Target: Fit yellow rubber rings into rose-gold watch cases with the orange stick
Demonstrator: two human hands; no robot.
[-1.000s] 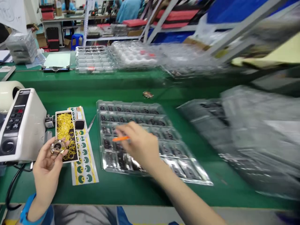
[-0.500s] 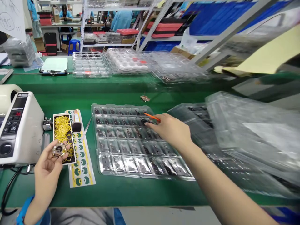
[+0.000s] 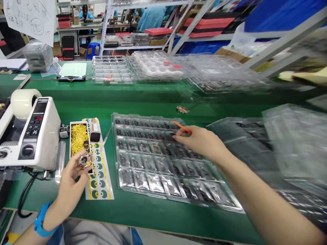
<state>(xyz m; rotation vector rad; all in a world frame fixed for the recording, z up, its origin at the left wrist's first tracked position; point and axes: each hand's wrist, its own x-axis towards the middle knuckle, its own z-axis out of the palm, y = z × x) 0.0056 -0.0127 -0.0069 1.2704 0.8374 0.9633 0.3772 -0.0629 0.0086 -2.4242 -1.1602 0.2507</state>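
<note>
My left hand (image 3: pixel 74 177) grips a round metal watch part (image 3: pixel 84 160) between thumb and fingers, over the lower end of a white box (image 3: pixel 79 137) of yellow rings. Beside the box lies a sticker sheet (image 3: pixel 104 183) with green and yellow shapes. Across the clear compartment tray (image 3: pixel 157 165) reaches my right hand (image 3: pixel 201 139), closed around an orange stick (image 3: pixel 182 127). Its fingertips are over the tray's upper right part, near a small dark piece (image 3: pixel 170 136). Whether the fingertips touch that piece I cannot tell.
At the left stands a white dispenser (image 3: pixel 38 136) with a tape roll. Tweezers (image 3: pixel 105 139) lie left of the tray. Behind it is another round metal part (image 3: pixel 182 109). Plastic trays (image 3: pixel 301 143) are piled at the right, and more (image 3: pixel 155 66) rest on the back ledge.
The view has swung left, so the bench things appear further right. My left hand still holds the watch part and my right hand the orange stick, over nearly the same tray area.
</note>
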